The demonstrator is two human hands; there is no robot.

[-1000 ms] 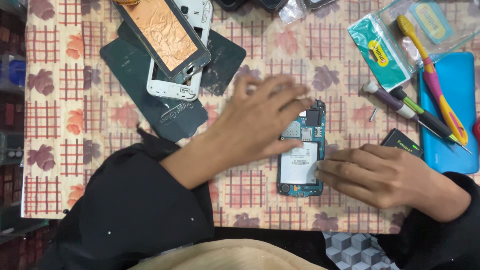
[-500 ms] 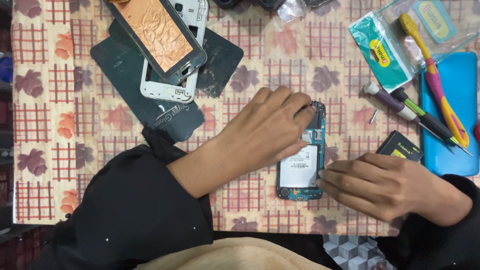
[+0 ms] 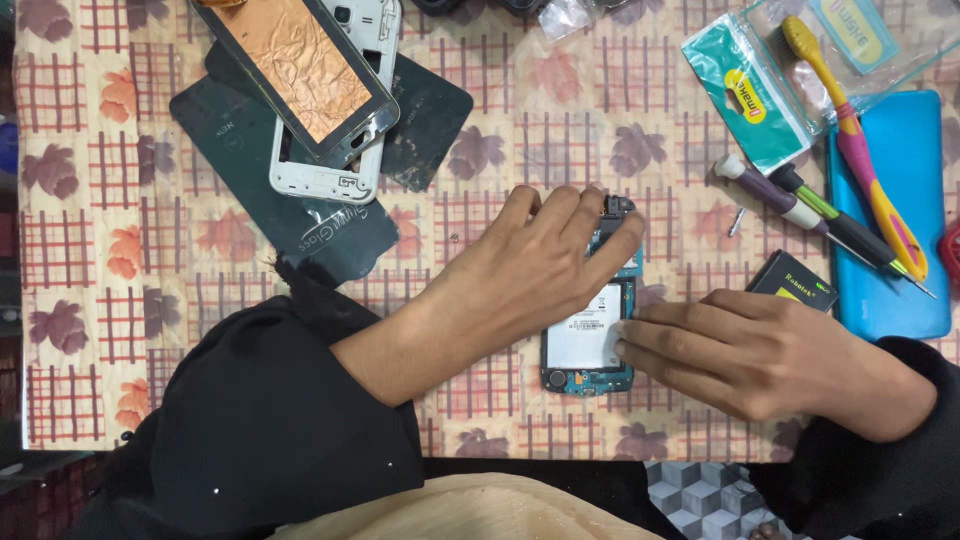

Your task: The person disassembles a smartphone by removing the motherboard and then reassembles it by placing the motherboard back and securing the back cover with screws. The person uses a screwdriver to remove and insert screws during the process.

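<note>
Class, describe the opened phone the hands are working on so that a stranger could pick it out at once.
On the checked, leaf-print tablecloth, look near the middle, where the left hand and right hand meet. Under their fingers lies the opened phone, backless, with bare blue-green circuitry and a white label. The other phone parts, stacked top left, are untouched.

Screwdrivers [image 3: 800, 205], a toothbrush [image 3: 860, 150] and a blue case [image 3: 900, 250] lie aside.

Even, soft overhead light; faint shadows beneath the left hand [image 3: 530, 270]; sharp focus around it, no glare there.
</note>
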